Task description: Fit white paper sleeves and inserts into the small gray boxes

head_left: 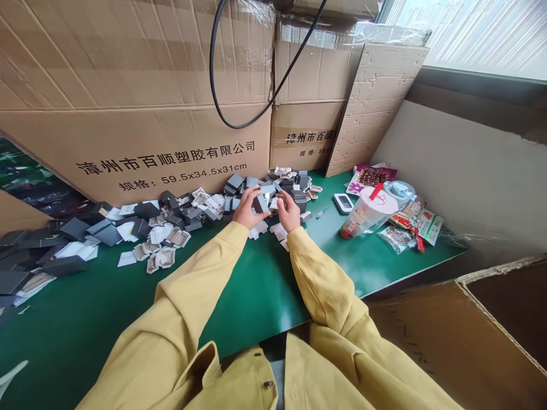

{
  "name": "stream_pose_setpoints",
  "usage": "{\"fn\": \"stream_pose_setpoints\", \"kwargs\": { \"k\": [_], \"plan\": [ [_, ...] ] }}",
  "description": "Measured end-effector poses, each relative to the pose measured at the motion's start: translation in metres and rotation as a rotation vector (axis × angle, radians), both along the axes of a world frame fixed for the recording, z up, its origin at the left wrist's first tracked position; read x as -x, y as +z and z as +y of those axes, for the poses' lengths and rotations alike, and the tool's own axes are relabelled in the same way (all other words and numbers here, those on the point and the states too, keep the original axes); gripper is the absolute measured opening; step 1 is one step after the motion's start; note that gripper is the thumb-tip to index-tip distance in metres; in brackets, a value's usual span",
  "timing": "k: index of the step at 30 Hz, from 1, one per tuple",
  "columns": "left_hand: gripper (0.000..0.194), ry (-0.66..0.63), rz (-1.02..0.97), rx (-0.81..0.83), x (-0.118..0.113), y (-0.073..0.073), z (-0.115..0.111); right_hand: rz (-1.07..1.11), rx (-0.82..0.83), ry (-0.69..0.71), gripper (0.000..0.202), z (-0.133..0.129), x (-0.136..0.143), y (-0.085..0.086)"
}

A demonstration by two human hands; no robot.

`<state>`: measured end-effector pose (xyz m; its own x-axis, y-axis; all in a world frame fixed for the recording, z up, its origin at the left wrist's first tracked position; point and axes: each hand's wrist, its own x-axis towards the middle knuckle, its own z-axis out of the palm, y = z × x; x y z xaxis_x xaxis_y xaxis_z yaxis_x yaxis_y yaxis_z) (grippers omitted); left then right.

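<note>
My left hand (247, 210) holds a small dark grey box (258, 203) between thumb and fingers, over the front of a pile of similar boxes. Just to its right, my right hand (288, 210) has its fingers curled, with the fingertips near the box but apart from it; whatever they may pinch is too small to make out. Grey boxes (74, 229) and white card inserts (161, 259) lie heaped along the back and left of the green table (252, 285). A few white pieces sit below my hands.
Large cardboard boxes (137, 131) stand behind the pile, under a hanging black cable (213, 85). At the right are a lidded drink cup (363, 213), a small white device (343, 203), a screwdriver (325, 210) and snack packets (427, 225). An open carton (436, 324) stands at lower right.
</note>
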<state>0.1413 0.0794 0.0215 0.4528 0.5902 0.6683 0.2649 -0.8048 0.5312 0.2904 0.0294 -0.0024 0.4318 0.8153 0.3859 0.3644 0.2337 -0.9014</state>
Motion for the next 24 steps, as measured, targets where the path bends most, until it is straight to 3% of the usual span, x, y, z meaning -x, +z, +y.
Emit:
{"fn": "stream_pose_setpoints", "kwargs": {
  "k": [4,9,12,14,17,20,22,24],
  "plan": [
    [0.048,-0.030,0.030,-0.097,0.002,-0.017,-0.012,0.481,0.089,0.332,0.045,0.000,0.015,0.001],
    [0.047,0.005,-0.015,-0.124,-0.001,-0.027,-0.017,0.647,0.037,0.428,0.054,-0.001,0.017,-0.003],
    [0.045,0.004,-0.005,-0.136,-0.002,-0.025,-0.014,0.582,0.048,0.439,0.054,0.000,0.016,-0.002],
    [0.043,0.032,-0.028,-0.138,-0.002,-0.023,-0.010,0.479,0.069,0.370,0.053,0.002,0.014,-0.003],
    [0.040,0.117,-0.045,-0.146,-0.001,-0.025,-0.007,0.220,0.078,0.110,0.048,0.005,0.012,-0.007],
    [0.037,0.136,0.048,-0.173,0.001,-0.038,-0.007,-0.066,0.050,-0.182,0.033,0.003,0.010,-0.010],
    [0.036,0.124,0.092,-0.185,0.003,-0.049,-0.008,-0.144,0.065,-0.162,0.027,0.001,0.010,-0.011],
    [0.030,0.109,0.104,-0.188,0.004,-0.057,-0.008,-0.139,0.118,0.032,0.030,-0.002,0.010,-0.010]
  ]
}}
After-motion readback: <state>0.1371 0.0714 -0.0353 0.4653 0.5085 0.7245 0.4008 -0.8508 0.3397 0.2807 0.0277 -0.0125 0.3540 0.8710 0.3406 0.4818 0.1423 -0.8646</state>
